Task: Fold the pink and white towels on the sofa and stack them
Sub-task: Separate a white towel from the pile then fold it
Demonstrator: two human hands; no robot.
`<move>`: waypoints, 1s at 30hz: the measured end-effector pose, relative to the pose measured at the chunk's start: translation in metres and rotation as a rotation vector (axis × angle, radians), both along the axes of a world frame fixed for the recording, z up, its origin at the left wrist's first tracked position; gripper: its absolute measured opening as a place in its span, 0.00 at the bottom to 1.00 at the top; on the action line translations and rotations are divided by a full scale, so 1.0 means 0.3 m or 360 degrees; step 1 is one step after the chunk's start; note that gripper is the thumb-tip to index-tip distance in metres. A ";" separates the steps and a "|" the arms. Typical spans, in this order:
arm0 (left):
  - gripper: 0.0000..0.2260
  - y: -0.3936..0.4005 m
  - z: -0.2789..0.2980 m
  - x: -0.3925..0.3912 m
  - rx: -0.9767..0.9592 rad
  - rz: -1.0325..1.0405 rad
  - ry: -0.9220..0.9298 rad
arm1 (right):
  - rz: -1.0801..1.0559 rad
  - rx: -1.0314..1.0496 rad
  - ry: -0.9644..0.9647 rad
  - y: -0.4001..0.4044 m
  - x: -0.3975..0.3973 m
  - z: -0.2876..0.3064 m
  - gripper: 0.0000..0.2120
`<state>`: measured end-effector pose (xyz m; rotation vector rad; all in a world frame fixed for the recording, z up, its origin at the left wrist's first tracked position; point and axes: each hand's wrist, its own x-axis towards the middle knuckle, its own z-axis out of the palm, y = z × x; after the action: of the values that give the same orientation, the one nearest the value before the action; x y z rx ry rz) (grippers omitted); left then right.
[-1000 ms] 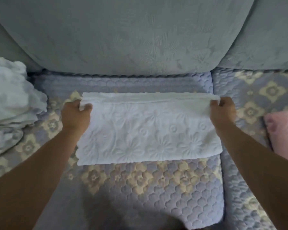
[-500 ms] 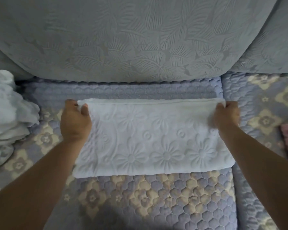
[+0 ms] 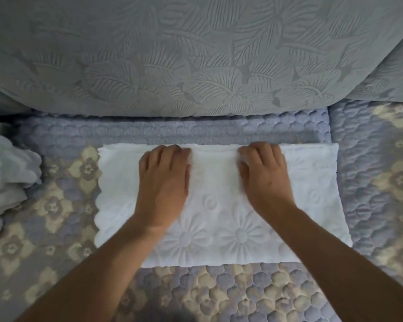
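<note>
A folded white towel (image 3: 219, 205) lies flat on the sofa seat (image 3: 219, 293), just in front of the back cushion (image 3: 196, 54). The left hand (image 3: 164, 180) and right hand (image 3: 264, 180) rest palm-down on it, side by side, fingers bent at its far edge, gripping nothing clearly. More white towels (image 3: 7, 177) are heaped at the left.

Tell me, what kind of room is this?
Probably a living room at home. There is a sofa with a grey embossed back cushion, a quilted flower-patterned seat cover, and a white towel being folded on it under both hands.
</note>
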<state>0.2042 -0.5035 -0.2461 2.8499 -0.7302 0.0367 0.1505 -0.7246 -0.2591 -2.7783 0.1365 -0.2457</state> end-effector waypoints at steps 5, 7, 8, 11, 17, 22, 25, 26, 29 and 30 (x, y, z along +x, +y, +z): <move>0.09 0.063 -0.035 0.121 -0.0046 -0.0260 0.0012 | 0.0205 -0.0057 0.0015 -0.035 0.073 0.000 0.07; 0.12 0.068 -0.043 0.131 -0.0065 -0.0308 0.0069 | 0.0247 -0.0073 0.0074 -0.052 0.087 -0.009 0.10; 0.14 0.069 -0.051 0.127 -0.0061 -0.0317 0.0085 | 0.0261 -0.0087 0.0109 -0.055 0.088 -0.014 0.12; 0.17 0.063 -0.062 0.101 -0.0018 -0.0289 0.0088 | 0.0267 -0.0087 0.0138 -0.056 0.083 -0.022 0.14; 0.14 0.045 -0.055 0.094 0.0107 -0.0241 -0.0077 | 0.0379 -0.0270 0.0039 -0.039 0.082 -0.022 0.15; 0.07 0.103 -0.054 0.130 -0.0049 -0.0424 0.0031 | 0.0556 -0.0141 -0.0082 -0.080 0.099 -0.021 0.09; 0.03 0.092 -0.023 0.157 -0.0143 -0.0407 0.0148 | 0.0638 -0.0164 -0.0047 -0.099 0.098 -0.008 0.09; 0.03 0.084 -0.013 0.168 -0.0171 -0.0402 0.0169 | 0.0658 -0.0178 -0.0023 -0.101 0.100 -0.003 0.09; 0.07 0.067 0.003 0.198 -0.0187 -0.0319 0.0269 | 0.0690 -0.0159 0.0064 -0.102 0.120 0.015 0.09; 0.07 0.065 0.000 0.204 -0.0185 -0.0281 0.0320 | 0.0693 -0.0150 0.0096 -0.102 0.129 0.021 0.09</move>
<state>0.2655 -0.4840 -0.2460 2.6205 -0.8999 -0.2223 0.1892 -0.7551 -0.2529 -2.8193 -0.4719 -0.0572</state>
